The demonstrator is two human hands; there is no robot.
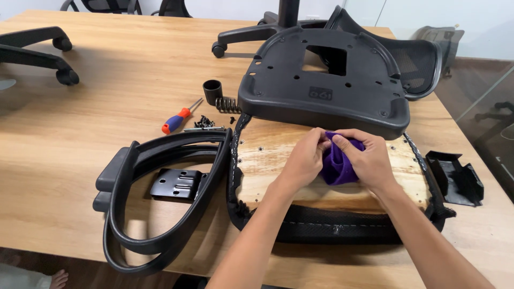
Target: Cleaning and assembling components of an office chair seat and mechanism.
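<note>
While both hands meet over the upturned chair seat, the left hand pinches the upper edge of a crumpled purple cloth with its fingers closed on the fabric, and the right hand is clamped around the same cloth from the other side. That cloth sits on the bare plywood underside of the seat, which lies face down on the wooden counter, its black mesh cover stapled around the edge. Just behind the hands rests a black moulded plastic seat pan, overlapping the plywood. Left of the seat lie two black looped armrests around a black metal bracket plate. Farther back are an orange-and-blue screwdriver, loose black screws and a black coil spring.
</note>
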